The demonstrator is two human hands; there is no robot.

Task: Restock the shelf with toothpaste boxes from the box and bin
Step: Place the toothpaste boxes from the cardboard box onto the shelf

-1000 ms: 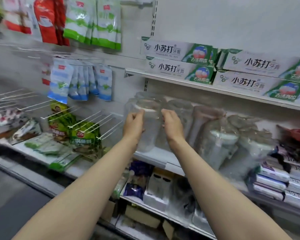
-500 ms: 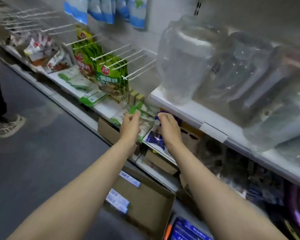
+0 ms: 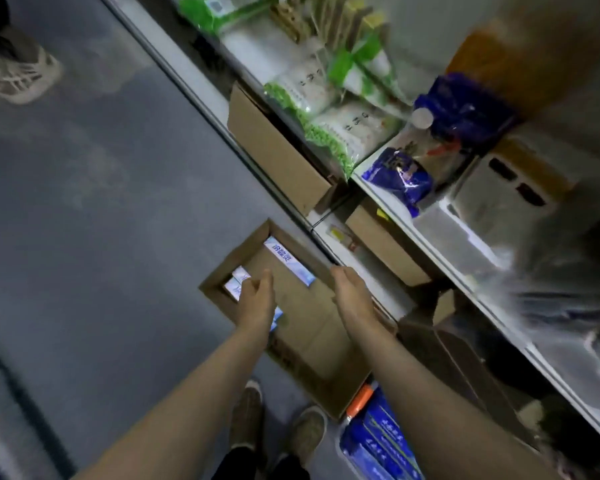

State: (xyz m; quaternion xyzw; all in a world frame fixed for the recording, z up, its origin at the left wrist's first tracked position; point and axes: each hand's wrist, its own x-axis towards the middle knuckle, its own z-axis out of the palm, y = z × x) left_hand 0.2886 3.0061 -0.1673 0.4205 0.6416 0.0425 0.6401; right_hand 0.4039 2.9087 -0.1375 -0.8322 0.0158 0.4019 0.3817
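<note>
Brown cardboard box [image 3: 302,327] sits open on the grey floor [image 3: 84,237] right against the bottom shelf [image 3: 440,265], with a few pale blue toothpaste boxes [image 3: 289,260] lying inside. Both hands are over it, holding nothing: left hand [image 3: 257,299] loosely curled above the boxes, right hand [image 3: 352,296] flat with fingers relaxed. A bin [image 3: 378,441] of blue packs sits just beside the box.
</note>
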